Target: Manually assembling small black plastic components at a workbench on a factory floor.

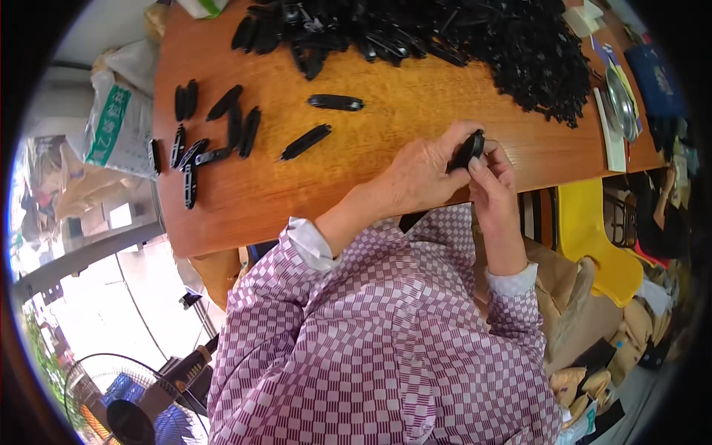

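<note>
Both my hands meet over the table's near edge, right of the middle. Between them is a small black elongated part (465, 152), its exact kind unclear. My left hand (423, 172) grips it from the left, thumb and fingers closed around its body. My right hand (492, 172) pinches its right side with thumb and fingertips. The fingers cover part of it. On the wood to the left of my hands lie two similar black parts, one slanted (305, 142) and one nearly level (336, 102). Farther left is a loose group of several more (234, 126).
A big heap of black pieces (415, 30) covers the table's (282, 200) far side, with small ones (541, 70) at the right. A metal dish (620, 104) sits at the right edge. Plastic bags (111, 119) are at left, a yellow chair (586, 237) at right, a fan (130, 415) lower left.
</note>
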Motion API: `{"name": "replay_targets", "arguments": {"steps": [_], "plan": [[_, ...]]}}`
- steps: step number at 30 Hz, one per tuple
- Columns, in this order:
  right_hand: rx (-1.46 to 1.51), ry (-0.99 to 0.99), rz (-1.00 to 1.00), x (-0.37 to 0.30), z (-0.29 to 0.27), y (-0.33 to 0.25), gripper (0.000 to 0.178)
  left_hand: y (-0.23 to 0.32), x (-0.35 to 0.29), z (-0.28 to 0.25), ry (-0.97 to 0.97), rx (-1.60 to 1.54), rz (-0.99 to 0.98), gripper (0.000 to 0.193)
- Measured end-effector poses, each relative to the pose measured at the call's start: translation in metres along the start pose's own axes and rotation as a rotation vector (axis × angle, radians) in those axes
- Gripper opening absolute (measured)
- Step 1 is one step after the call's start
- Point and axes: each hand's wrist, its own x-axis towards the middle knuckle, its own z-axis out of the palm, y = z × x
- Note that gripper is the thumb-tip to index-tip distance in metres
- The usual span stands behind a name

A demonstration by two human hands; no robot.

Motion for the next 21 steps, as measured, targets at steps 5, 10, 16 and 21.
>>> {"name": "replay_targets", "arguments": {"steps": [5, 10, 16, 21], "plan": [[-0.31, -0.018, -0.102, 0.026, 0.014, 0.023, 0.031, -0.023, -0.005, -0.036, 0.274, 0.735, 0.102, 0.032], [-0.797, -0.057, -0.298, 0.037, -0.001, 0.039, 0.015, -0.069, -0.026, -0.079, 0.617, 1.296, 0.257, 0.017], [-0.846, -0.035, -0.275, 0.031, 0.008, 0.033, 0.01, -0.078, -0.077, -0.125, 0.711, 1.276, 0.109, 0.011], [-0.902, -0.039, -0.377, 0.024, 0.019, 0.027, 0.009, -0.085, -0.125, -0.174, 0.914, 1.415, -0.12, 0.014]]}}
